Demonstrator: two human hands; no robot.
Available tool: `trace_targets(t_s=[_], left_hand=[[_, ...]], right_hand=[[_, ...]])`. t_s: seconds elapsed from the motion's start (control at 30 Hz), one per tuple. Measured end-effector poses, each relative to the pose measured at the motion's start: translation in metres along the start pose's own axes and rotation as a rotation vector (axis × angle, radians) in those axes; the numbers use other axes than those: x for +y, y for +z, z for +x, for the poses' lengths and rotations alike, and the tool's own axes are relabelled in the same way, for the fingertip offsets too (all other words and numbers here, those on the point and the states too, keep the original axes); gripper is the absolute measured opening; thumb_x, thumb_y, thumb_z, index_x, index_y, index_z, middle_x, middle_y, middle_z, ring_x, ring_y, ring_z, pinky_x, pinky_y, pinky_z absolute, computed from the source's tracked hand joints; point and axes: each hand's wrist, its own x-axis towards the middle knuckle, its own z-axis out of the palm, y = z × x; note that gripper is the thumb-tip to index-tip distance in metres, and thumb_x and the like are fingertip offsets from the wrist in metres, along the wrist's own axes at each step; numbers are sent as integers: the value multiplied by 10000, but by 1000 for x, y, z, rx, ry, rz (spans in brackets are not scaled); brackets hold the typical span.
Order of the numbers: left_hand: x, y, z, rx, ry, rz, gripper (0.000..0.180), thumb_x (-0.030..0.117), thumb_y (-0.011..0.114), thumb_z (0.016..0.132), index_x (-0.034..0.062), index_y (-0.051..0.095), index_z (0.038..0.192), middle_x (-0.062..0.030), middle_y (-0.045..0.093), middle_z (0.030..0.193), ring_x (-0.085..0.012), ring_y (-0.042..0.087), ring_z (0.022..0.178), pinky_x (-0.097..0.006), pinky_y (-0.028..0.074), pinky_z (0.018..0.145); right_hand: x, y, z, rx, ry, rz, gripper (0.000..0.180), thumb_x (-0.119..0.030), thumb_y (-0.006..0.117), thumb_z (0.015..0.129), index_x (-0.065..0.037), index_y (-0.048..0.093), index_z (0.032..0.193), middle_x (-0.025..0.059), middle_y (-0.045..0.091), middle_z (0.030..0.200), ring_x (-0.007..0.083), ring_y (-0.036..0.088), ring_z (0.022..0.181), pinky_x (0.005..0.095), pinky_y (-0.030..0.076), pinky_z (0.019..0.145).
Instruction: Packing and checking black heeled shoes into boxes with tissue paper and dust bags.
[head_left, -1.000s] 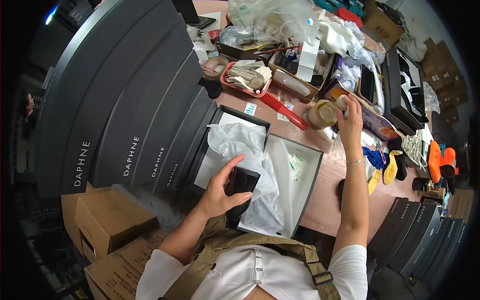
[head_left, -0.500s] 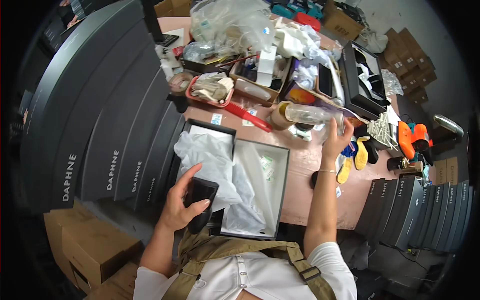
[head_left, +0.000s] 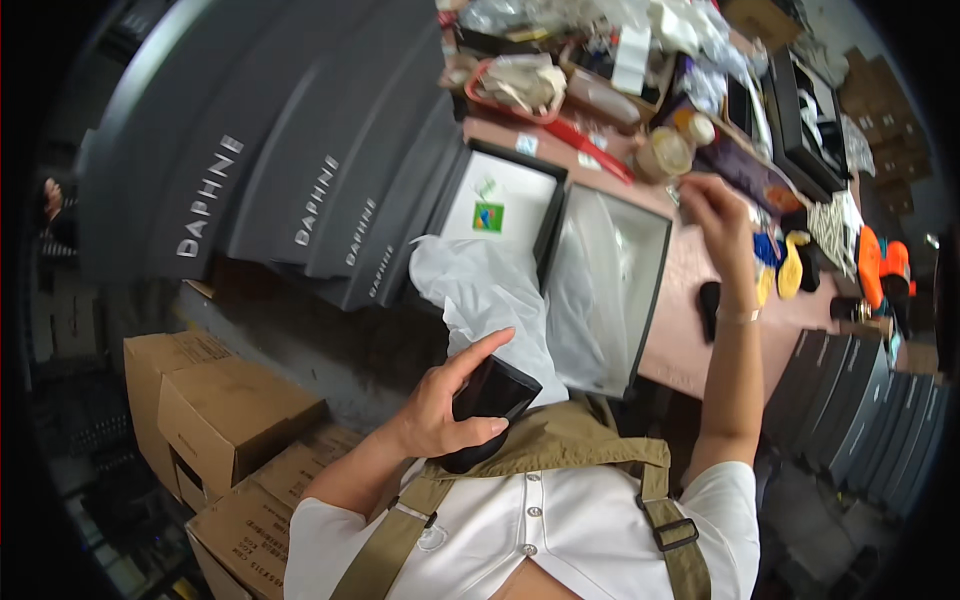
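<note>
My left hand point(head_left: 435, 410) is wrapped around a black shoe point(head_left: 505, 385), close to my body. Its thumb and index finger are spread along the shoe's sides. Beside it, white tissue paper point(head_left: 490, 290) spills out of an open shoe box point(head_left: 515, 195), which has a small green printed card inside. The other half of the box point(head_left: 645, 320) lies at its right, with more tissue in it. Over the table, my right hand point(head_left: 718, 215) has its fingers drawn together; what they pinch is too blurred to name. A round tan container point(head_left: 665, 157) stands just beyond it.
Tall stacks of dark shoe boxes point(head_left: 290, 170) rise at the left, with more boxes point(head_left: 840, 400) at the right. A red-handled tool point(head_left: 590, 148) lies by a red basket point(head_left: 520, 85) of pale pieces. Cardboard cartons point(head_left: 235, 405) sit at the lower left. Yellow insoles point(head_left: 793, 262) lie far right.
My right hand has left the clear bottle and drawn its fingers together. The tissue has been pulled nearer, uncovering the card in the box. My left hand still holds the shoe. The view has turned.
</note>
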Motion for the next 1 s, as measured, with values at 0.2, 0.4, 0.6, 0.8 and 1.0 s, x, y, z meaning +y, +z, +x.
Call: trace_targets(t_s=[0.2, 0.4, 0.6, 0.8, 1.0], left_hand=[[-10, 9, -13, -85, -94, 71, 818, 224, 702, 702, 21, 375, 1423, -148, 578, 1146, -215, 553, 1056, -322, 413, 947], [0, 33, -11, -171, -27, 381, 839, 182, 712, 622, 43, 426, 1398, -139, 577, 1122, -225, 560, 1006, -320, 422, 919], [-11, 44, -20, -162, -119, 253, 836, 151, 697, 590, 1, 438, 1371, -133, 575, 1161, -191, 549, 1037, -310, 418, 934], [-18, 42, -24, -232, -56, 137, 885, 205, 702, 667, -60, 324, 1422, -120, 538, 1211, -164, 525, 1105, -291, 376, 986], [-23, 38, -21, -226, -92, 1, 910, 241, 710, 668, -58, 311, 1429, -113, 530, 1209, -155, 512, 1114, -281, 360, 992]], right_hand=[[-115, 61, -174, -311, -149, 192, 147, -49, 752, 764, -39, 705, 903, 82, 651, 831, 217, 646, 772, 314, 517, 680], [-133, 81, -214, -223, -564, -117, 341, -115, 665, 668, -23, 680, 997, 51, 588, 869, 173, 529, 668, 299, 395, 545], [-134, 82, -232, -217, -562, -161, 332, -119, 636, 671, -26, 672, 988, 45, 582, 845, 181, 546, 672, 314, 421, 561], [-120, 66, -216, 56, -155, -4, 189, 49, 686, 751, -26, 684, 925, 69, 587, 804, 193, 576, 651, 285, 468, 569], [-113, 53, -234, -210, 103, 378, 121, -23, 716, 788, -27, 682, 905, 61, 654, 839, 138, 597, 726, 267, 470, 636]])
